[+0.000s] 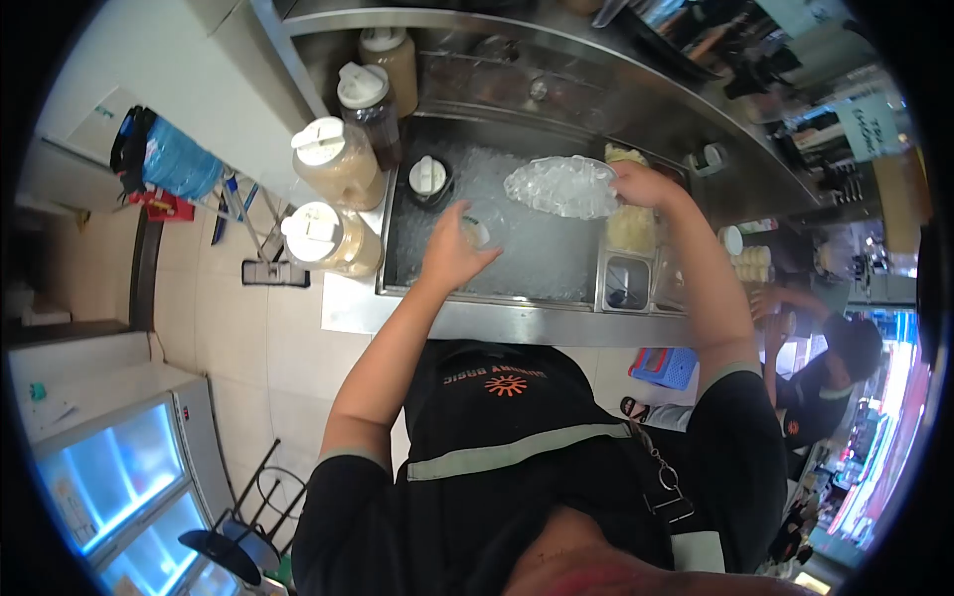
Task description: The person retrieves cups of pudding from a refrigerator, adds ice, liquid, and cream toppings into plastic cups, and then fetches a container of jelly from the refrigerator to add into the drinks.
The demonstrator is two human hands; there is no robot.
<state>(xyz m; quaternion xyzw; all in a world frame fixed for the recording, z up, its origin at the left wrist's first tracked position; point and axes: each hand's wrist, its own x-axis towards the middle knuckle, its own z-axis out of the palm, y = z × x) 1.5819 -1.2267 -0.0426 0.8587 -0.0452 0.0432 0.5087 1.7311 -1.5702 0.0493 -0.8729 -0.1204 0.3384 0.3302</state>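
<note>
Two bare hands of yours are over the ice bin [556, 263] set in the metal table [497, 323]. Your left hand [459, 248] curves around a clear cup [484, 230], its grip about as wide as the cup, above the ice near the lidded dark container [428, 183]. Your right hand [644, 185] has its grip closed at the end of a scoop [561, 187] heaped with ice, beside the food pans [629, 230]. Four lidded jars [338, 169] line the bin's left side. A co-worker [830, 368] is at the right.
</note>
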